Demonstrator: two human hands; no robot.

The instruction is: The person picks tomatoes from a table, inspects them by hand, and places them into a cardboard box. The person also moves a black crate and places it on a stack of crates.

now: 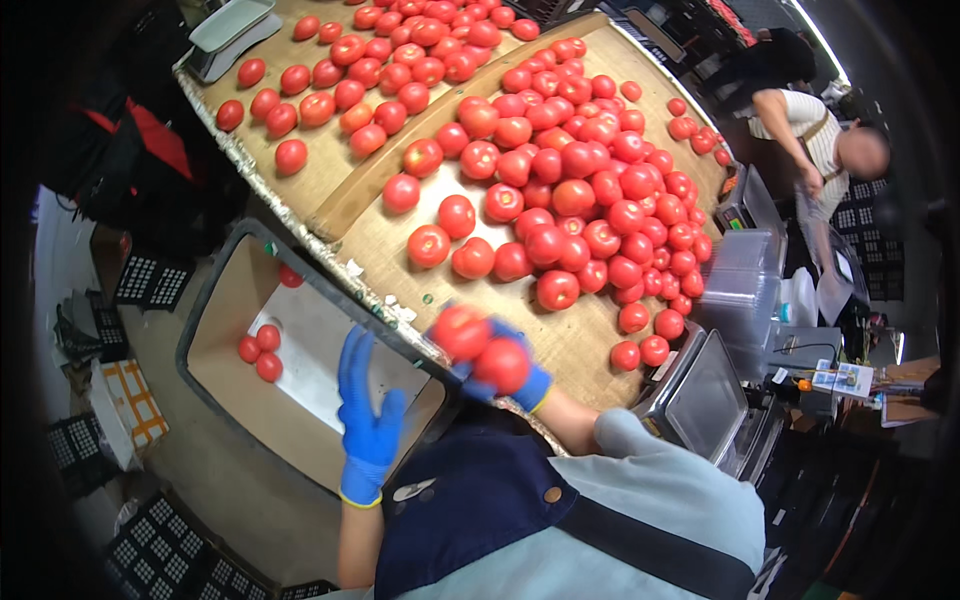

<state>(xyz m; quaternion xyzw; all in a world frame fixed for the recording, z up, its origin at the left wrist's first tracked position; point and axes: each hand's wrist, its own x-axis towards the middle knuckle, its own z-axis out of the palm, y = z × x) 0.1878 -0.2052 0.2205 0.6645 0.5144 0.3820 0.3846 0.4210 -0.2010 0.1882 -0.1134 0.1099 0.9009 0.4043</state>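
Observation:
My right hand (531, 379), in a blue glove with a yellow cuff, grips two red tomatoes (501, 366) at the near edge of the sorting table (592, 334). Motion blurs that hand and its tomatoes. My left hand (369, 420), gloved the same way, is empty with its fingers apart, over the near side of a dark-rimmed bin (196, 304). Inside the bin, three tomatoes (268, 366) lie together on a white sheet's edge and the brown lining, and another tomato (290, 275) sits near the rim. A large heap of tomatoes (574, 196) covers much of the table beyond my right hand.
A wooden divider (352, 196) separates the heap from more tomatoes (349, 95) at the far left. Scales stand at the table's corner (232, 34) and right side (705, 394), near stacked clear plastic containers (731, 289). Another person (806, 142) works at right. Black crates (157, 551) lie lower left.

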